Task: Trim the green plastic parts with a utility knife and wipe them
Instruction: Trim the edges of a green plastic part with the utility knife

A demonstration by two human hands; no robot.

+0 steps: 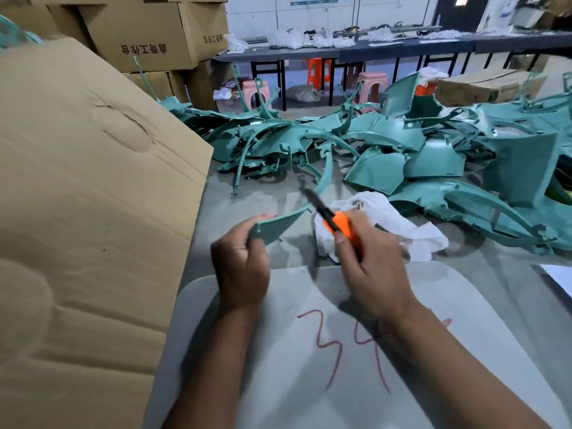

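Green plastic up front: a thin, curved green part (278, 224) is held just above the table (483, 274), its wide end pinched in the left hand (241, 267), thumb on the near side and fingers (264, 216) curled over the top edge. The narrow end sweeps away up and to the right in a long arc.

Right beside it, the right hand (368, 261) grips an orange utility knife (332, 222), fingers wrapped round the handle, the dark front end angled up and left toward the part's curved strip. The tip is blurred, so I cannot tell whether it touches the plastic.

Just behind the right hand lies a crumpled white cloth (390, 224) on the table. Under both forearms sits a pale grey sheet (309, 382) with rounded corners and red marks scrawled on it.

Further back, a big heap of green parts (387, 144) sprawls across the table, curved strips and broad panels tangled together, running off to the right edge.

On the left, a large cardboard flap (86, 212) leans in close, filling that side. Behind it, stacked cardboard boxes (154, 35) with printed characters. At the back of the room, a long dark bench (387, 49) carries white bags, with orange and pink stools (370, 85) beneath it.
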